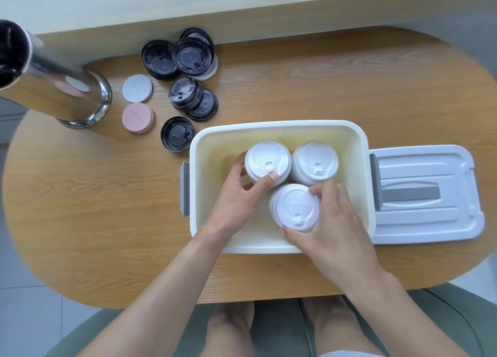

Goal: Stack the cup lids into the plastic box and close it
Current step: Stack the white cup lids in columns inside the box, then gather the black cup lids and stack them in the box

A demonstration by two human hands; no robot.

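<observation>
Three stacks of white plastic cup lids were seen standing inside the open white rectangular plastic box [279, 130] on the oval wooden worktop [94, 195]. The far-left stack [267, 158] was gripped by the left hand [239, 195], its thumb pressed on the top lid and its fingers curled round the stack's left side. The near stack [294, 206] was held by the right hand [330, 222] between thumb and fingers. The far-right stack [314, 163] was left untouched, just beside both. The box's pale lid [425, 195] was laid flat against the box's right side. Loose black plastic cup lids [185, 94] were scattered well beyond the left hand.
</observation>
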